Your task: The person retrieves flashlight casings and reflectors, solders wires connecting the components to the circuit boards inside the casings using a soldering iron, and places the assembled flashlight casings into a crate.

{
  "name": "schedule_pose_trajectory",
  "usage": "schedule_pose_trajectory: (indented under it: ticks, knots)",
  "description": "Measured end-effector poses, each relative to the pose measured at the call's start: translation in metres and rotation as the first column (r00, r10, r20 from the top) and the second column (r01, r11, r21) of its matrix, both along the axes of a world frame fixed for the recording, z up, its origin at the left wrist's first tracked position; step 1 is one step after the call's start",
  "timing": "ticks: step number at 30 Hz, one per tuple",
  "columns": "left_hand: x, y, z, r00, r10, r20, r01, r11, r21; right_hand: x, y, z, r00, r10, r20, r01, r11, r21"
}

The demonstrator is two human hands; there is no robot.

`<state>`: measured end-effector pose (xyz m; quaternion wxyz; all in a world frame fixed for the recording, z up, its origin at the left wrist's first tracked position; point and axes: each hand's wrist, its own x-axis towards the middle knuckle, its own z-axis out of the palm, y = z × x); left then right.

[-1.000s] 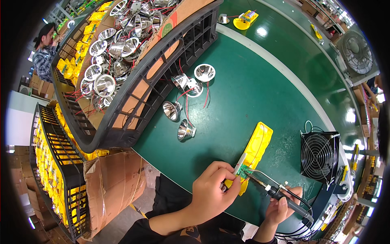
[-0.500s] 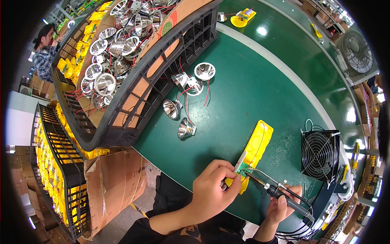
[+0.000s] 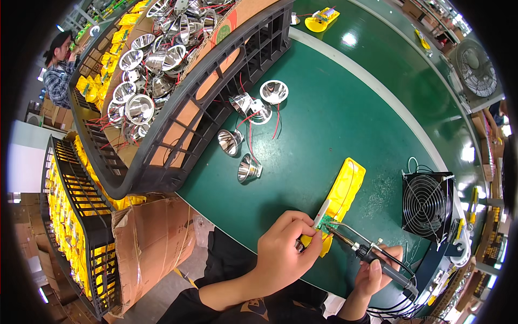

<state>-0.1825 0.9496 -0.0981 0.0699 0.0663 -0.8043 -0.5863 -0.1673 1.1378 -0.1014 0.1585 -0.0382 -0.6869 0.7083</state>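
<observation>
Factory assembly line, electronics/lamp production. Long green workbench (image 3: 345,124) runs to upper right; black crate (image 3: 178,108) of silver reflector cups (image 3: 140,102) upper left, stacked yellow housings (image 3: 70,227) at left. Soldering iron (image 3: 372,251) lower right, black fan (image 3: 429,197) beside it. Another worker (image 3: 59,67) far upper left.

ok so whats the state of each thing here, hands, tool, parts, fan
left hand: shut, pinching a small green circuit board at the housing's near end
right hand: shut on soldering iron, tip at the board
yellow housing: flat on the green table
loose silver reflectors: on the table, red wires attached
black crate: full of reflectors
black fan: upright; spinning or not, cannot tell
</observation>
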Motion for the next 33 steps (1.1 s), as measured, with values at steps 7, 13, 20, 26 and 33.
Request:
schedule_pose_trajectory:
  ticks: [7, 13, 20, 26, 33]
  knots:
    - [0.000, 0.000, -0.001, 1.000, 0.002, -0.011, -0.002, 1.000, 0.011, -0.001, 0.000, -0.001, 0.997, -0.068, -0.029, 0.068, 0.998, -0.010]
    - [0.000, 0.000, -0.001, 1.000, -0.001, -0.011, 0.001, 1.000, 0.003, 0.000, -0.001, 0.001, 0.999, -0.036, -0.012, 0.036, 0.999, 0.009]
    - [0.001, 0.000, -0.002, 1.000, 0.003, -0.021, -0.003, 1.000, -0.001, 0.000, 0.001, 0.000, 0.996, -0.088, -0.027, 0.088, 0.996, -0.011]
    - [0.003, -0.001, -0.003, 0.998, -0.010, -0.059, 0.007, 0.999, -0.050, 0.001, 0.004, -0.001, 0.992, -0.122, -0.039, 0.121, 0.992, -0.019]
    - [0.012, -0.010, 0.001, 0.962, -0.167, -0.216, 0.088, 0.939, -0.333, 0.003, 0.009, 0.001, 0.988, -0.143, -0.060, 0.139, 0.988, -0.068]
